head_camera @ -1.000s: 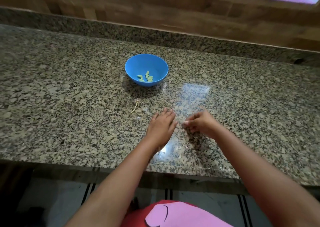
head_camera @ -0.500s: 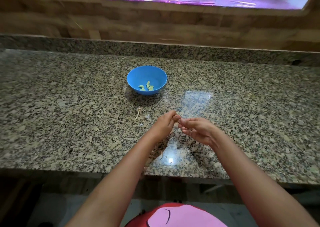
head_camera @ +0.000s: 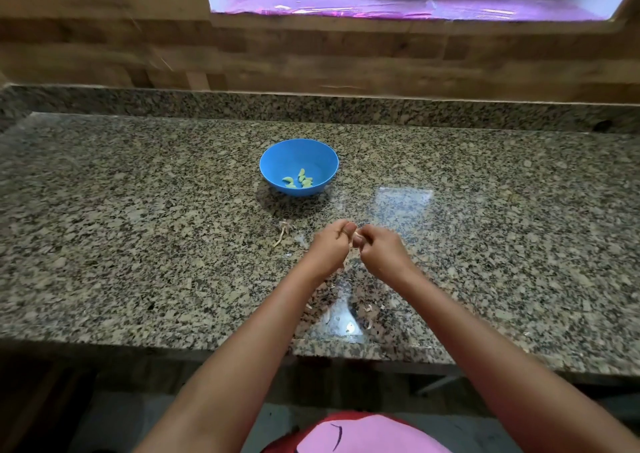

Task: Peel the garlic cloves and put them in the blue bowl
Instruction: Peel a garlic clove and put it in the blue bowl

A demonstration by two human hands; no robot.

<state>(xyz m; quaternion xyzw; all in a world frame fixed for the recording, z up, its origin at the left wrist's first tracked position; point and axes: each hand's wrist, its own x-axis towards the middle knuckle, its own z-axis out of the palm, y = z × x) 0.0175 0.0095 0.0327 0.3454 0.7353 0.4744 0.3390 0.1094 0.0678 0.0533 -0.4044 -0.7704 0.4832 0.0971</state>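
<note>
Peeling | left hand [head_camera: 329, 246] and right hand [head_camera: 379, 250] pinch one garlic clove [head_camera: 356, 237] | strip skin fully, then drop in blue bowl [head_camera: 277, 162]

Head cam, fwd-down over counter [head_camera: 138, 245]

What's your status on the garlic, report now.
Left hand and right hand both pinching one garlic clove above the counter. Peeled cloves in blue bowl. Nothing between hands and bowl.

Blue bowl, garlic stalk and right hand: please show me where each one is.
blue bowl [head_camera: 277, 155]: head view, bare inner wall at left.
garlic stalk [head_camera: 283, 231]: head view, middle of the stem.
right hand [head_camera: 380, 251]: head view, back of the hand.
</note>
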